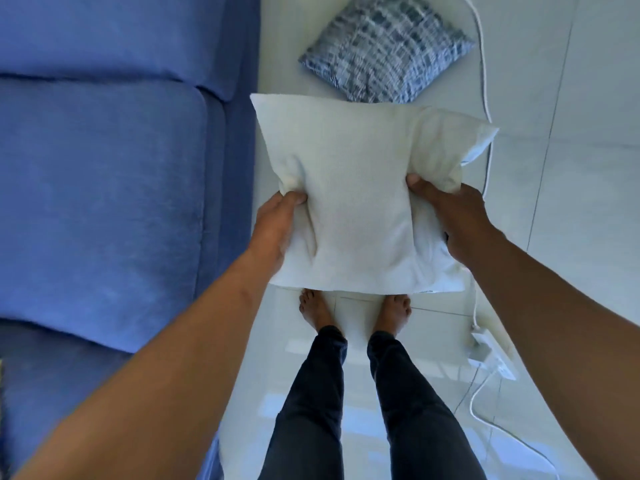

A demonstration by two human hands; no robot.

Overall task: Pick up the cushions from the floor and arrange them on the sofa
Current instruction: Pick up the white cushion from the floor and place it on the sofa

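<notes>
I hold a white cushion [356, 195] in the air above my bare feet, beside the sofa's front edge. My left hand [277, 226] grips its left side and my right hand [453, 220] grips its right side, fingers pressed into the fabric. A blue-and-white checked cushion [384, 50] lies on the floor just beyond the white one, its near corner hidden behind it. The blue sofa [104, 185] fills the left of the view, its seat cushions bare.
The floor is pale tile [571, 168]. A white cable [483, 64] runs along the floor to the right of the cushions down to a white power strip [491, 355] near my right foot. My legs in dark trousers stand at the bottom centre.
</notes>
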